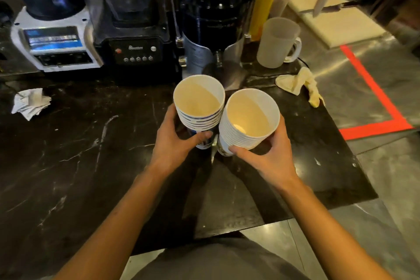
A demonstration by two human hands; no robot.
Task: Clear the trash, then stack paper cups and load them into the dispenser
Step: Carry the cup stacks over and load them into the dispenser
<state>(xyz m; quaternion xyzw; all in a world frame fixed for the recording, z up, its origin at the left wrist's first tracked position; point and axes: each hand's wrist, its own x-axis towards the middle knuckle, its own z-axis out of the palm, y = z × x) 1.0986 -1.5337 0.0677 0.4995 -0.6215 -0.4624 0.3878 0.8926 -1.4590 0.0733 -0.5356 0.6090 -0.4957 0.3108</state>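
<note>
Two stacks of white paper cups with blue print stand side by side above the black marble counter [68, 166]. My left hand [175, 141] is wrapped around the left stack [198, 100]. The right stack [250, 118] is gripped by my right hand [272, 154] and touches the left one at the rims. Both stacks are upright with open mouths facing me. A crumpled white napkin [30, 103] lies on the counter at the far left. A crumpled yellowish wrapper [302, 85] lies at the counter's right edge. No dispenser is recognisable.
Two blenders [56, 48] [134, 50] and a dark grinder [211, 18] line the back of the counter. A frosted plastic jug [277, 43] stands at the right. On the steel surface with red tape [375, 98] lies a white cutting board [336, 20] with a knife.
</note>
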